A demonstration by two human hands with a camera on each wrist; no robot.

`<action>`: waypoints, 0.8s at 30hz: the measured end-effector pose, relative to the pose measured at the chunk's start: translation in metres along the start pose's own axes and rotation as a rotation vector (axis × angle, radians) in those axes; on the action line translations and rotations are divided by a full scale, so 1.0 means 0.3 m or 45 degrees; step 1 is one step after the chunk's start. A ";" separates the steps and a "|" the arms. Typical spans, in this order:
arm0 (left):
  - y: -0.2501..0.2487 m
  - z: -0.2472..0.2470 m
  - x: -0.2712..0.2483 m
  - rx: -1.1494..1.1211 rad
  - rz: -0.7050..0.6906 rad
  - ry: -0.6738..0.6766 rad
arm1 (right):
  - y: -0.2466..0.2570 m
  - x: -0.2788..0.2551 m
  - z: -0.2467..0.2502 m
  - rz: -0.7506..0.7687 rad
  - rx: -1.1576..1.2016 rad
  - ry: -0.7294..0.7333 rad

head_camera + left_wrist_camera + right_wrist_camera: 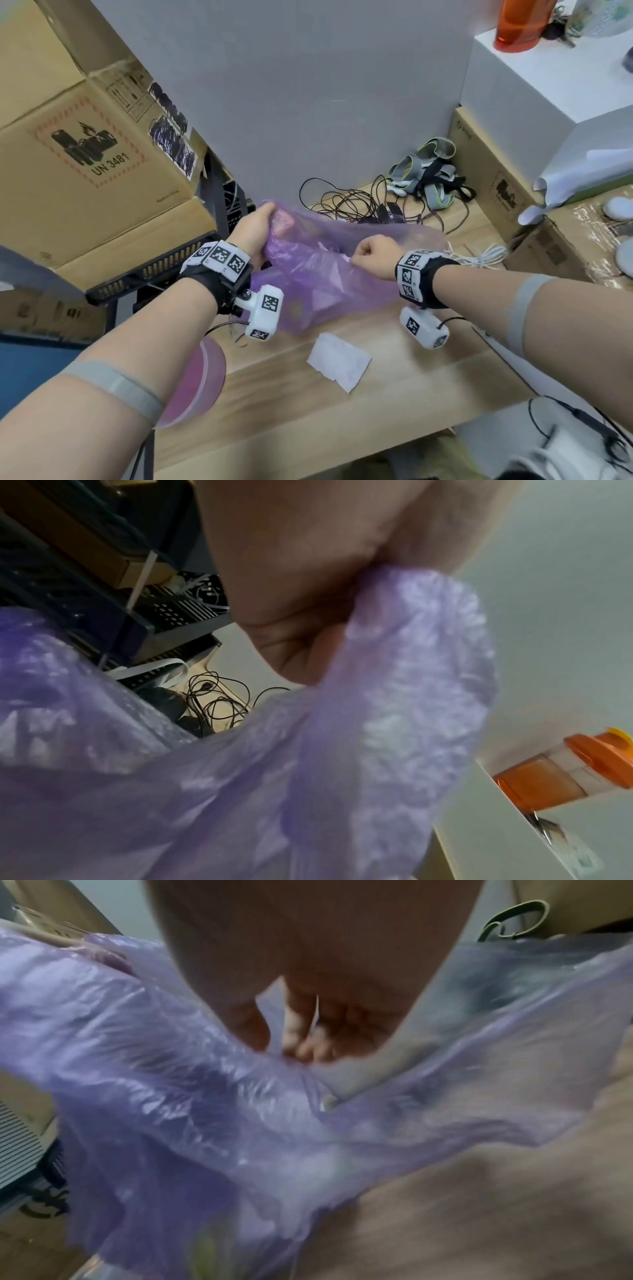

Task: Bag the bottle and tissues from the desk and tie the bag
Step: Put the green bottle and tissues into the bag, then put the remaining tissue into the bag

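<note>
At the centre of the head view, the left hand [255,229] is curled tight around a bunched edge of the purple bag [318,274], the thin plastic gathered in its fist; the left wrist view shows the film [394,669] wrapped over the closed fingers. Just to the right, the right hand [371,255] is also fisted, pinching the opposite edge of the bag, and the right wrist view shows its fingertips [301,1047] pressed into the plastic [240,1110]. Between the two hands the bag stretches out, its lower part sagging onto the wooden tabletop [411,394]. Something pale shows faintly through the purple film, but what it is cannot be told.

Below the bag, in the lower middle of the frame, a white tissue [339,359] lies flat on the tabletop, apart from the bag. At lower left, a pink round object [198,380] sits at the tabletop's edge, partly hidden by the left forearm. Above the bag, a tangle of dark cables [359,202] and grey straps [428,171] lies toward the wall. At upper right, an orange bottle [520,24] stands on a white box [534,82]; a cardboard box [85,144] fills the upper left.
</note>
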State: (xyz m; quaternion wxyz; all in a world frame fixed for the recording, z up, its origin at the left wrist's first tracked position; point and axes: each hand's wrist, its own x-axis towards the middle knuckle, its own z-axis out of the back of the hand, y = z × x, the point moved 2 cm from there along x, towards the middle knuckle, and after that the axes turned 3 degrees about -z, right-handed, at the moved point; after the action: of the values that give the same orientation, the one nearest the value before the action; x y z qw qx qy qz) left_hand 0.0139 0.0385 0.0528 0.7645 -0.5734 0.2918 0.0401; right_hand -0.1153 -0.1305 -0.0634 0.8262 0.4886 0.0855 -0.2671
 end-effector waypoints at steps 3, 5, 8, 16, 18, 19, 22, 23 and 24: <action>-0.005 0.044 0.028 -0.071 -0.035 -0.134 | -0.038 -0.058 0.037 0.160 -0.100 -0.351; -0.004 0.065 0.038 -0.153 -0.020 -0.159 | -0.045 -0.122 0.009 0.380 -0.396 -0.267; 0.002 0.073 0.043 -0.196 0.009 -0.144 | -0.080 -0.194 -0.130 0.598 -0.757 0.164; 0.054 0.074 0.018 -0.031 0.089 0.019 | -0.276 -0.209 -0.486 0.343 -1.233 0.845; 0.069 0.092 0.024 0.035 0.082 0.003 | -0.291 -0.201 -0.524 0.320 -1.280 0.837; 0.075 0.101 0.024 0.072 0.082 -0.008 | -0.307 -0.184 -0.534 0.290 -1.265 0.820; 0.085 0.110 0.023 0.172 0.087 0.005 | -0.304 -0.171 -0.462 0.168 -1.200 0.814; 0.081 0.105 0.015 0.204 0.081 0.007 | -0.301 -0.176 -0.415 0.168 -1.157 0.810; 0.076 0.101 0.012 0.248 0.068 0.009 | -0.300 -0.178 -0.354 0.142 -1.110 0.807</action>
State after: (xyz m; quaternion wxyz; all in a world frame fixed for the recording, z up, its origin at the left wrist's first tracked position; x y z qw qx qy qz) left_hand 0.0200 0.0726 0.0370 0.8142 -0.4885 0.3122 0.0299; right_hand -0.1949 -0.0550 -0.1645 0.8990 0.1608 0.4074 -0.0023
